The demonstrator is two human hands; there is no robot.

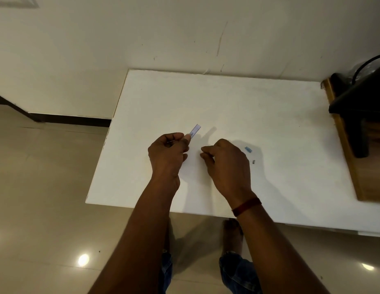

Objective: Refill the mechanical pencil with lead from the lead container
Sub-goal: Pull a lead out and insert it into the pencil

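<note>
— Since the white table (227,98) takes up most of the view, what is on it?

— At its right edge lies a wooden board (342,132) with a dark object (354,107) standing on it, well apart from the hands.

— And the hands?

— Both are over the middle of the table. The left hand (166,152) is curled, with thumb and fingers pinching the lower end of the lead container (195,130). The right hand (227,164) has a red band (246,206) at the wrist. Its fingers are curled and the tips are drawn together, but I cannot tell whether they hold anything.

— Where is the container pointing?

— Up and to the right, tilted and lifted off the tabletop.

— Anything smaller?

— A small blue cap (248,149) lies just right of the right hand. A tiny dark piece (253,161) lies near it.
</note>
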